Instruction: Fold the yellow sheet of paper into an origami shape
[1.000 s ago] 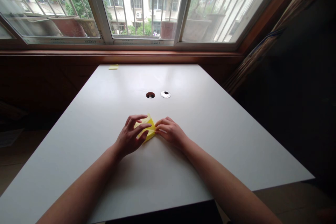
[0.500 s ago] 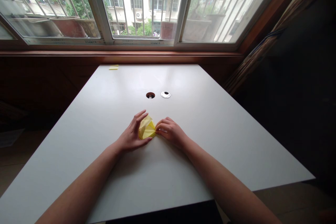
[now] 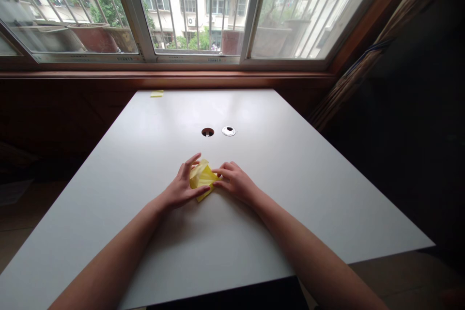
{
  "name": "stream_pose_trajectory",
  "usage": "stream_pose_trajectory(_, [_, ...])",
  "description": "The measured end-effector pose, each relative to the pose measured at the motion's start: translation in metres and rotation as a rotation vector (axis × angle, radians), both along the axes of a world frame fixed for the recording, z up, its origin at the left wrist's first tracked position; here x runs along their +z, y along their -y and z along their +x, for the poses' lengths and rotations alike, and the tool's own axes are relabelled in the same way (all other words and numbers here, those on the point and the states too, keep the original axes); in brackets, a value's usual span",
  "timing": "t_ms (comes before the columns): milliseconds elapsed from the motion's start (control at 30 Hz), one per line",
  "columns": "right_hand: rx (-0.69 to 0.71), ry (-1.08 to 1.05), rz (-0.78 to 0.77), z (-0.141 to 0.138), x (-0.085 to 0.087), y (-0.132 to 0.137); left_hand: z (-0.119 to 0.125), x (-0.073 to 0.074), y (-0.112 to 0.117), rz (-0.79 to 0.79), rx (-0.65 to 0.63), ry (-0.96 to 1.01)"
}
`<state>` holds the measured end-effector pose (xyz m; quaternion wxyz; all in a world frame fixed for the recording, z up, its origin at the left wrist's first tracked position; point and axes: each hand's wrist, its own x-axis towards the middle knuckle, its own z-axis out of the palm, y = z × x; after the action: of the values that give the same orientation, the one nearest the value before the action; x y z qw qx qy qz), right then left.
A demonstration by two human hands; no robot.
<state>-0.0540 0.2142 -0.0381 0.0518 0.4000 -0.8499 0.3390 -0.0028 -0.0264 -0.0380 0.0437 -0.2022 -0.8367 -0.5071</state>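
Observation:
A piece of creased, folded yellow paper [image 3: 204, 178] is between my two hands over the middle of the white table [image 3: 232, 247]. My left hand [image 3: 183, 184] curves round the paper's left side, the thumb lying across its lower part and the fingers behind it. From the right, my right hand [image 3: 234, 180] holds the paper's right corner, with thumb and index finger on either side of it. The lower corner of the paper sticks out below my left thumb. Part of the sheet is hidden behind my left fingers.
Beyond the paper, a round hole [image 3: 208, 132] opens in the tabletop, and a silver cover [image 3: 228, 131] lies to its right. Yellow strips [image 3: 157, 93] lie at the far left edge. A barred window [image 3: 196, 9] rises behind the table; a curtain [image 3: 363, 60] hangs at right.
My right thumb and index finger have spread a little on the corner. The paper has shifted and opened slightly, and its lower corner now shows below my left thumb.

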Motion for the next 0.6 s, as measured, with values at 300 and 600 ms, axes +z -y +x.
stream_pose_trajectory(300, [0.018, -0.077, 0.037, 0.002, -0.003, -0.001, 0.007, 0.011, 0.004, -0.026, -0.079, 0.158])
stream_pose_trajectory(600, [0.092, -0.135, 0.074, 0.002, -0.001, -0.003, 0.007, 0.016, 0.001, -0.100, -0.056, 0.140])
